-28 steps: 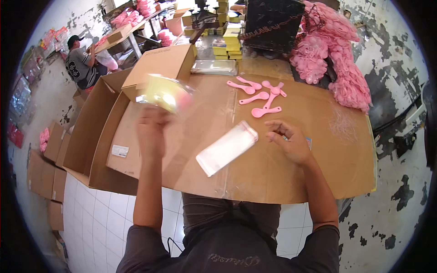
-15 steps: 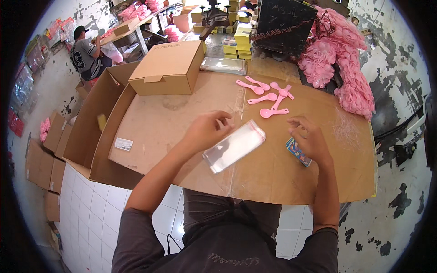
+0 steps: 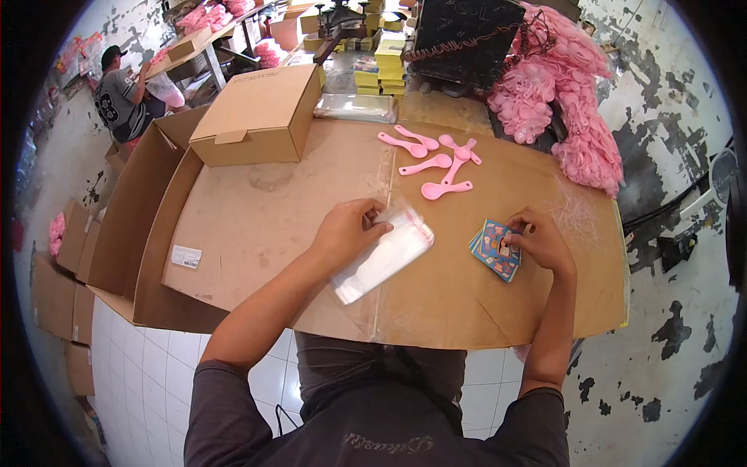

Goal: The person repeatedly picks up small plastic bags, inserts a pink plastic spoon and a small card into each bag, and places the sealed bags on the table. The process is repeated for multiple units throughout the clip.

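A stack of clear plastic bags (image 3: 381, 261) lies slantwise on the cardboard-covered table in front of me. My left hand (image 3: 354, 231) rests at its upper left side, fingers curled and thumb against the plastic; a blurred film edge by the fingertips looks like a top bag in the pinch. To the right, my right hand (image 3: 541, 240) pinches the upper right edge of a small blue printed card (image 3: 498, 253). More cards show fanned beneath that one. Several pink plastic spoons (image 3: 447, 189) lie loosely beyond the bags, touched by neither hand.
A closed cardboard box (image 3: 253, 117) stands far left, beside a deep open carton (image 3: 128, 233) along the table edge. Behind are another clear bag stack (image 3: 355, 107), yellow card stacks (image 3: 389, 62), and bundled pink spoons (image 3: 587, 132) at right. A person (image 3: 123, 97) sits far left.
My right hand has shifted onto the cards' upper edge, and they now lie fanned with a printed face showing. My left hand has come down onto the bags. The whole view has shifted slightly.
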### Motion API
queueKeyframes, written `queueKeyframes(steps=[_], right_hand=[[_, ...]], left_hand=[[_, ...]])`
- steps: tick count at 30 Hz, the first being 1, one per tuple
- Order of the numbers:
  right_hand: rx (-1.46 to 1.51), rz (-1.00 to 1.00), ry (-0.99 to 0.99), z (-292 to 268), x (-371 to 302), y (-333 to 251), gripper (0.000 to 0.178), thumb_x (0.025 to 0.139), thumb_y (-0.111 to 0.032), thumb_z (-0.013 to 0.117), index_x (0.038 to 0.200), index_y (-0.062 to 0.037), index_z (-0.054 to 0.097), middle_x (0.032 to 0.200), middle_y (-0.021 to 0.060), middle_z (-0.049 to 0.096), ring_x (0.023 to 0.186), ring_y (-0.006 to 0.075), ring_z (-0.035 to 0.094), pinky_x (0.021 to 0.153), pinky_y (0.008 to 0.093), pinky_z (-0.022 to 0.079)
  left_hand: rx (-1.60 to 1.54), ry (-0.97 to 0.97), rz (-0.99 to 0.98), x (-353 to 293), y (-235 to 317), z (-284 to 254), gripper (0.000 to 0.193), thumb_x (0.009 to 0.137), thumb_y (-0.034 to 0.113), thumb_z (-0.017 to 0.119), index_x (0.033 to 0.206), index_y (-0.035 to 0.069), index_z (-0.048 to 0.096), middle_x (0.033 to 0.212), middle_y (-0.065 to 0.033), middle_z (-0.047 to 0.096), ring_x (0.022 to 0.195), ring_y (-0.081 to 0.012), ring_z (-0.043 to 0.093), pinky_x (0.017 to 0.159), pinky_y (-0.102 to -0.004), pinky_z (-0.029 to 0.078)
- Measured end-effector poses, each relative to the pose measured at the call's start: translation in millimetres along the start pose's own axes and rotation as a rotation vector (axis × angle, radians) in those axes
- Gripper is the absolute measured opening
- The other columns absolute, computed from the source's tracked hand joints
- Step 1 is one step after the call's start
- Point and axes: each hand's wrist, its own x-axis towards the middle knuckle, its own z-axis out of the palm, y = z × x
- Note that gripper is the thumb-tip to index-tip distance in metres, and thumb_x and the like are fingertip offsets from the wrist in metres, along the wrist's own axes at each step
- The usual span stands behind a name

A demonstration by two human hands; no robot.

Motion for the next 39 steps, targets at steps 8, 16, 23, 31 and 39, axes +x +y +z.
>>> queueKeyframes(steps=[8, 16, 23, 31, 39], right_hand=[[0.049, 0.008, 0.074, -2.7, 0.2, 7.5, 0.019, 0.082, -0.011, 0.083, 0.098, -0.0041, 0.073, 0.092, 0.0061, 0.073, 0.087, 0.0201, 0.065, 0.083, 0.0359, 0.048], [0.04, -0.091, 0.138, -7.2, -4.4, -4.8, 0.017, 0.088, -0.01, 0.077, 0.101, -0.0035, 0.069, 0.093, 0.0058, 0.072, 0.09, 0.0185, 0.066, 0.086, 0.0354, 0.049], [0.313, -0.257, 0.029, 22.8, 4.2, -81.2, 0.018, 0.091, -0.014, 0.075, 0.104, -0.0021, 0.07, 0.094, 0.0055, 0.07, 0.09, 0.0164, 0.066, 0.081, 0.0335, 0.052], [0.269, -0.305, -0.169, 84.5, 33.0, -75.8, 0.023, 0.091, -0.01, 0.071, 0.112, -0.0006, 0.071, 0.102, 0.0136, 0.074, 0.092, 0.0219, 0.071, 0.085, 0.037, 0.057], [0.564, -0.195, -0.002, 77.3, 27.0, -74.4, 0.02, 0.097, -0.006, 0.068, 0.116, 0.0012, 0.068, 0.105, 0.0098, 0.073, 0.094, 0.0148, 0.069, 0.086, 0.0326, 0.057]], left_hand=[[-0.272, 0.061, -0.004, -1.7, -1.6, -4.1, 0.018, 0.097, 0.011, 0.073, 0.107, -0.003, 0.071, 0.084, -0.0089, 0.074, 0.073, -0.013, 0.066, 0.07, -0.0308, 0.055], [-0.139, 0.054, 0.052, -3.5, 6.1, -9.2, 0.015, 0.096, 0.011, 0.071, 0.106, 0.0, 0.069, 0.09, -0.0117, 0.076, 0.082, -0.0184, 0.073, 0.073, -0.0324, 0.056], [-0.394, 0.098, 0.255, -1.9, 0.7, -3.5, 0.011, 0.094, 0.009, 0.075, 0.102, 0.001, 0.072, 0.1, -0.006, 0.076, 0.088, -0.015, 0.07, 0.079, -0.0297, 0.056], [-0.388, 0.072, 0.152, -1.4, 0.1, 0.7, 0.011, 0.095, 0.009, 0.073, 0.102, 0.0, 0.073, 0.103, -0.0079, 0.078, 0.09, -0.0139, 0.071, 0.081, -0.0307, 0.058], [-0.999, -0.163, 0.031, -6.2, 9.1, -12.6, 0.021, 0.099, 0.005, 0.07, 0.117, -0.001, 0.062, 0.099, -0.0147, 0.078, 0.081, -0.016, 0.074, 0.073, -0.028, 0.06]])
